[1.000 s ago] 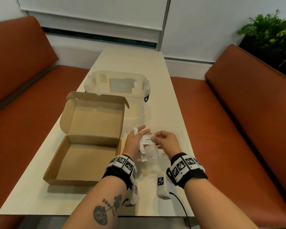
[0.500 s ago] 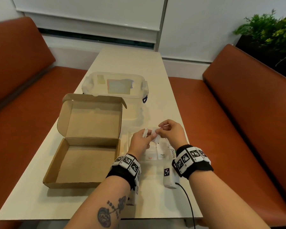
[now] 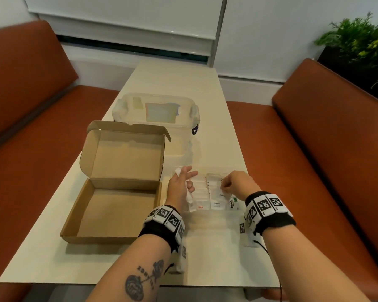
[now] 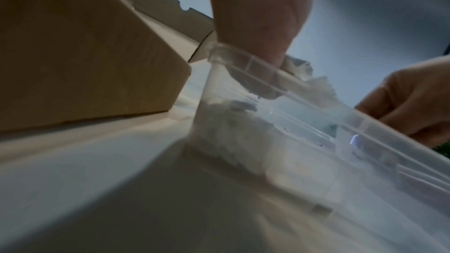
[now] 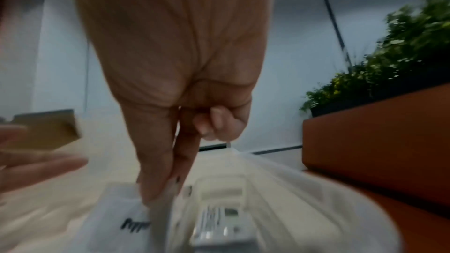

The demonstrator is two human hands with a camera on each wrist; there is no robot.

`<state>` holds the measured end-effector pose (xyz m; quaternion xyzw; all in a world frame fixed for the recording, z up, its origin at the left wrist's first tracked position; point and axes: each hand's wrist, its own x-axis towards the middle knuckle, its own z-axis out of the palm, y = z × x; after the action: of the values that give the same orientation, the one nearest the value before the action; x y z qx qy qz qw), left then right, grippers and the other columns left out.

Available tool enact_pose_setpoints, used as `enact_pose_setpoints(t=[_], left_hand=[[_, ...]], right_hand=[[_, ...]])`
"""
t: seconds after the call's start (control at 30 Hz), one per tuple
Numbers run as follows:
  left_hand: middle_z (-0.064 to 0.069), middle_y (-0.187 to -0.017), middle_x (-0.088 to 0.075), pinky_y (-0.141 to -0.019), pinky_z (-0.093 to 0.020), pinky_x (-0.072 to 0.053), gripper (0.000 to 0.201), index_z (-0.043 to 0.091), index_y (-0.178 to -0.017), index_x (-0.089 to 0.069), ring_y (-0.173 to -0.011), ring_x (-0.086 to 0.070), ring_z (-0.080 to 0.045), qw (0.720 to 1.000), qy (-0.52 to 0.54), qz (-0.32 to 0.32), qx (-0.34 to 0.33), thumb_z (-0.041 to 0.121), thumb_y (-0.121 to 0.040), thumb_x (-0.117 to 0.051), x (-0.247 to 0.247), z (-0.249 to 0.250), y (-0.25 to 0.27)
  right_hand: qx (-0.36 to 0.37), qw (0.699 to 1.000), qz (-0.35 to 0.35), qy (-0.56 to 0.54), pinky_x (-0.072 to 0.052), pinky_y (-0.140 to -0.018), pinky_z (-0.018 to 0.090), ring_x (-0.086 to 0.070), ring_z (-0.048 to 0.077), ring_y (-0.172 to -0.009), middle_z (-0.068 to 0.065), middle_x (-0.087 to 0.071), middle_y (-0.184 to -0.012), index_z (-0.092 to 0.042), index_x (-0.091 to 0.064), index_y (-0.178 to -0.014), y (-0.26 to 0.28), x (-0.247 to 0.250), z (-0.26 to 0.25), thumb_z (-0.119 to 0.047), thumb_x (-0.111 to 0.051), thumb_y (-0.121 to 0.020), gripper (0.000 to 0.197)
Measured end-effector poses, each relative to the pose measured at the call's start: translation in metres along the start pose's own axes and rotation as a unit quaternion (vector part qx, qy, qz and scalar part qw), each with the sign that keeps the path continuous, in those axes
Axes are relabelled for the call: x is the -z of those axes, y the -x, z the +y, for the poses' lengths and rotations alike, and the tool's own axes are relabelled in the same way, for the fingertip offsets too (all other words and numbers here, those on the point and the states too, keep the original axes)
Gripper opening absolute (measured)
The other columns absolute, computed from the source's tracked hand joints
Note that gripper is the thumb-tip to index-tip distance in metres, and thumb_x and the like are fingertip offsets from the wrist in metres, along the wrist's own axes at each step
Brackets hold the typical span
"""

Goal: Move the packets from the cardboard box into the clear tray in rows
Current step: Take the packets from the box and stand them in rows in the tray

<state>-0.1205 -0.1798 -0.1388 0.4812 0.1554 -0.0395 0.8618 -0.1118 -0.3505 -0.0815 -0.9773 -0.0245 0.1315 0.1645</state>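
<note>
The open cardboard box sits at the left of the table and shows no packets inside. Right beside it stands the clear tray, with white packets in rows, pepper packets and a Stevia packet. My left hand hovers over the tray's left side, gripping a few white packets. My right hand is low in the tray's right part, its fingers pinching a pepper packet against the row.
A clear lidded storage tub stands behind the box. The cream table runs between two orange benches. A green plant is at the far right. A cable hangs from my right wrist.
My hands were together over the tray, the right taking a packet from the left. They have separated; the right moved rightward and down into the tray with the packet.
</note>
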Motion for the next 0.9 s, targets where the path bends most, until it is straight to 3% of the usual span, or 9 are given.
enact_pose_setpoints(t=[0.23, 0.33, 0.43, 0.63, 0.77, 0.83, 0.9], left_hand=[[-0.013, -0.106, -0.067, -0.044, -0.016, -0.037, 0.029, 0.006, -0.115, -0.056, -0.046, -0.039, -0.004, 1.0, -0.001, -0.006, 0.002, 0.029, -0.101, -0.044, 0.004, -0.002, 0.0], [-0.011, -0.105, -0.067, -0.046, -0.016, -0.038, 0.028, 0.008, -0.114, -0.056, -0.047, -0.039, -0.005, 1.0, -0.009, -0.009, 0.001, 0.029, -0.101, -0.044, 0.005, -0.002, -0.001], [-0.011, -0.104, -0.068, -0.046, -0.017, -0.038, 0.03, 0.007, -0.115, -0.056, -0.047, -0.04, -0.005, 1.0, -0.008, -0.008, 0.002, 0.03, -0.1, -0.045, 0.005, -0.003, -0.001], [-0.012, -0.105, -0.07, -0.046, -0.017, -0.04, 0.035, 0.01, -0.113, -0.058, -0.048, -0.043, -0.005, 0.999, 0.004, -0.012, 0.039, 0.038, -0.101, -0.041, 0.005, -0.002, -0.002], [-0.008, -0.107, -0.07, -0.049, -0.018, -0.037, 0.043, 0.012, -0.12, -0.058, -0.051, -0.039, -0.006, 0.998, -0.001, -0.02, 0.053, 0.043, -0.101, -0.034, 0.004, 0.0, -0.002], [-0.006, -0.112, -0.069, -0.052, -0.019, -0.038, 0.046, 0.015, -0.126, -0.057, -0.051, -0.04, -0.006, 0.999, -0.01, -0.028, 0.041, 0.044, -0.102, -0.032, 0.002, 0.003, -0.001], [-0.003, -0.118, -0.067, -0.056, -0.023, -0.048, 0.045, 0.022, -0.129, -0.056, -0.054, -0.053, -0.006, 0.999, -0.011, -0.042, 0.024, 0.047, -0.101, -0.03, -0.001, 0.009, 0.002]], right_hand=[[0.044, 0.995, -0.054, 0.073, -0.047, -0.092, 0.025, -0.063, 0.022, -0.1, 0.005, -0.07, -0.107, -0.014, -0.073, -0.102, 0.002, -0.024, -0.008, -0.009, -0.057, -0.088, 0.022], [0.047, 0.997, -0.033, 0.056, -0.047, -0.08, 0.022, -0.062, 0.019, -0.091, 0.003, -0.068, -0.099, -0.015, -0.072, -0.091, 0.005, -0.033, -0.001, -0.008, -0.06, -0.084, 0.016], [0.049, 0.998, -0.019, 0.028, -0.04, -0.065, 0.022, -0.053, 0.017, -0.076, 0.001, -0.059, -0.085, -0.016, -0.057, -0.075, 0.008, -0.036, 0.003, -0.007, -0.068, -0.075, 0.014], [0.033, 0.999, 0.007, 0.04, -0.034, -0.062, 0.024, -0.046, 0.018, -0.072, 0.001, -0.05, -0.079, -0.022, -0.035, -0.058, 0.008, -0.044, 0.002, 0.002, -0.052, -0.076, 0.035], [0.031, 0.998, 0.059, 0.008, -0.035, -0.059, 0.023, -0.048, 0.017, -0.072, 0.0, -0.052, -0.076, -0.017, -0.046, -0.068, 0.006, -0.039, -0.006, -0.008, -0.058, -0.082, 0.021], [0.046, 0.988, 0.117, -0.088, -0.039, -0.061, 0.025, -0.049, 0.013, -0.065, 0.002, -0.06, -0.073, -0.012, -0.056, -0.075, 0.007, -0.034, -0.017, -0.023, -0.061, -0.087, 0.016], [0.061, 0.967, 0.099, -0.228, -0.041, -0.058, 0.022, -0.049, 0.008, -0.057, 0.004, -0.065, -0.071, -0.01, -0.063, -0.078, 0.01, -0.029, -0.034, -0.034, -0.061, -0.089, 0.026]])
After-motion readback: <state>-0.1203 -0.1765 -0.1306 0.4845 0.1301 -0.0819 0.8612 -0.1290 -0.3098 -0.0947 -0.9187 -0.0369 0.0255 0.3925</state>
